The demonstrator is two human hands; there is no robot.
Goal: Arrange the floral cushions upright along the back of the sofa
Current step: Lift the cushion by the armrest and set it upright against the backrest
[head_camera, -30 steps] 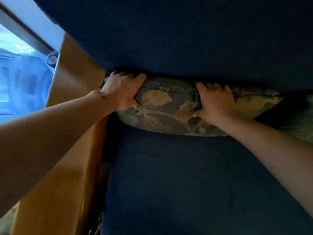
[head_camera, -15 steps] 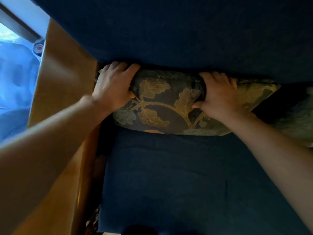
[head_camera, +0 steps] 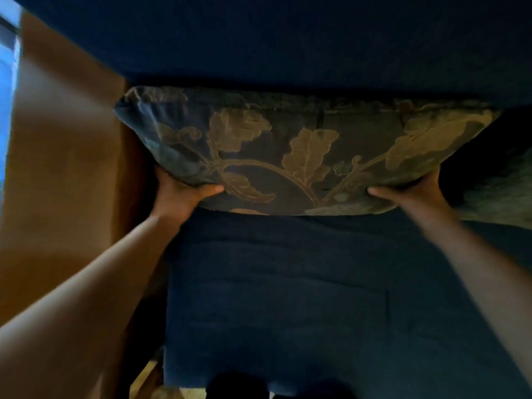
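Closest to us is the dark blue seat (head_camera: 273,298) of the sofa. Two bare arms reach over it, going up toward 12 o'clock.

The left hand (head_camera: 180,194) is at about 10 o'clock. The right hand (head_camera: 408,194) is at about 2 o'clock. Both hands are curled under the bottom edge of the floral cushion (head_camera: 302,151). The thumbs press on the front of it, and the other fingers are hidden behind or under it. So each hand is closed on the cushion, one near each bottom corner. Both hands look about the same way off from it.

The cushion is just past the hands, toward 12 o'clock. Its long side runs from 9 o'clock to 3 o'clock. Its top edge leans on the blue sofa back (head_camera: 288,38), and its bottom edge sits at the back of the seat. It looks like it is standing up, or nearly so.

I think the next move is a small push on the bottom edge toward 12 o'clock, so the cushion sits snug and does not slide down.

At 9 o'clock is a brown wooden arm (head_camera: 63,139) of the sofa. At 3 o'clock, a bit of a second cushion (head_camera: 495,197) peeks out, too dim to tell much.
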